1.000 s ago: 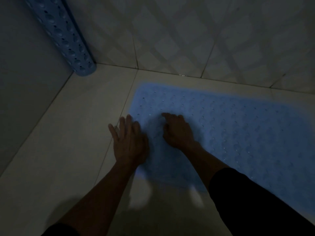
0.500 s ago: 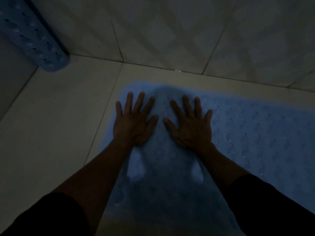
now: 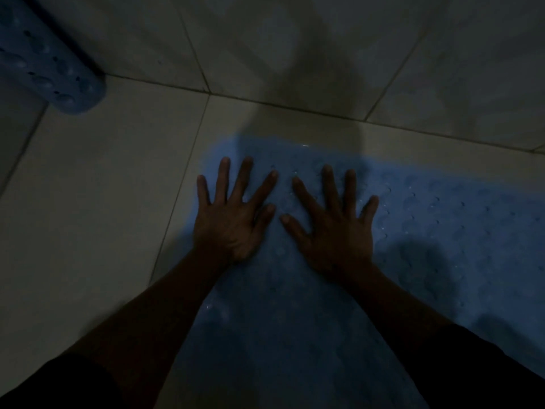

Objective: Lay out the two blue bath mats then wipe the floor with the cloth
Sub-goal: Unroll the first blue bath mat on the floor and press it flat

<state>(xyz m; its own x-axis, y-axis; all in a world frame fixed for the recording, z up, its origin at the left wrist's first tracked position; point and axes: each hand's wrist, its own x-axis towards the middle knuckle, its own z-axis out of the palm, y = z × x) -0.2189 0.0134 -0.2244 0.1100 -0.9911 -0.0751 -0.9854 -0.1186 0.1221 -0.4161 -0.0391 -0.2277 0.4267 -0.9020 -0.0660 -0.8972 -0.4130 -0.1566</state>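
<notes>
Hands first: I see the left hand [image 3: 233, 219] and right hand [image 3: 333, 228] spread flat, palms pressing the laid blue mat [image 3: 442, 231], probably seating it. Beyond this mat's left corner, the second mat [image 3: 56, 81] stands rolled against the wall [image 3: 295, 48].

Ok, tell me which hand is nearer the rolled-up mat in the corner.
Left. The left hand lies flat on the left end of the laid-out mat, on the side toward the rolled mat; the right hand is pressed down farther right.
</notes>
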